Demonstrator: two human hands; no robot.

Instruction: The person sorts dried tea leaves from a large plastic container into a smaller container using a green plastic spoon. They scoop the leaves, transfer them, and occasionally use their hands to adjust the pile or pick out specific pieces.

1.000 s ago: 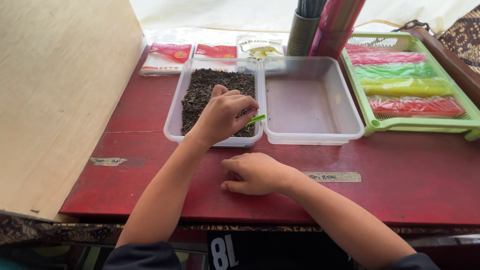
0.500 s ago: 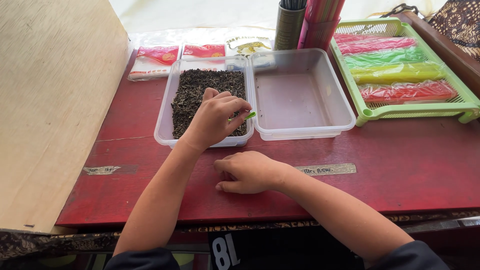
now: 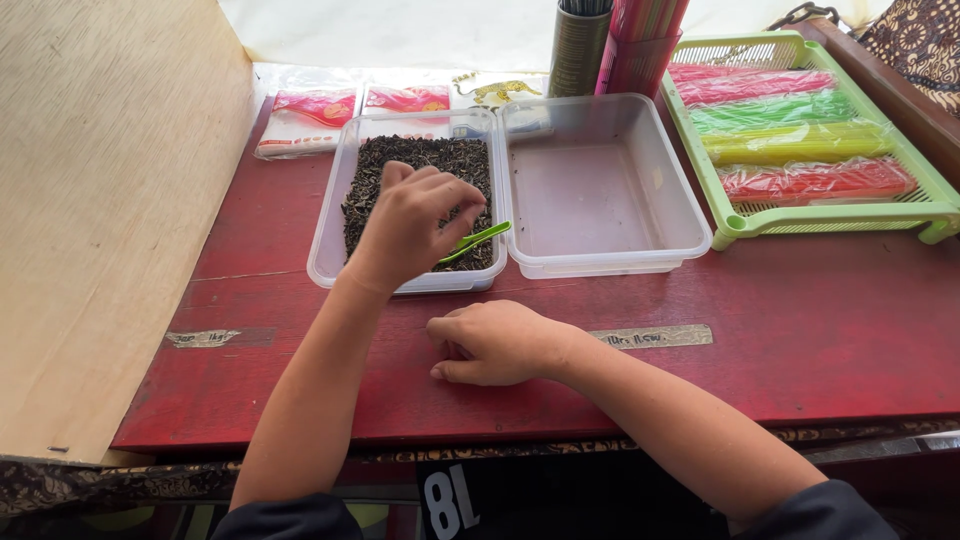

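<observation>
My left hand [image 3: 410, 225] hovers over a clear plastic tub [image 3: 325, 240] filled with dark dried leaves [image 3: 420, 160], and it grips a small green scoop [image 3: 478, 240] whose tip points right at the tub's near right corner. My right hand [image 3: 495, 342] rests curled on the red table [image 3: 800, 330] just in front of the tub, fingers closed; whether anything is inside it is hidden. An empty clear tub [image 3: 600, 190] stands right beside the full one.
A green basket [image 3: 935, 215] at the right holds red, green, yellow and pink packets. Red-and-white sachets [image 3: 305, 115] lie behind the tubs, beside two tall cylinders [image 3: 580, 45]. A pale board [image 3: 100, 200] walls off the left side.
The view has shifted slightly. My left hand stays over the leaves with the scoop, its fingers a little more spread. The right hand has not moved.
</observation>
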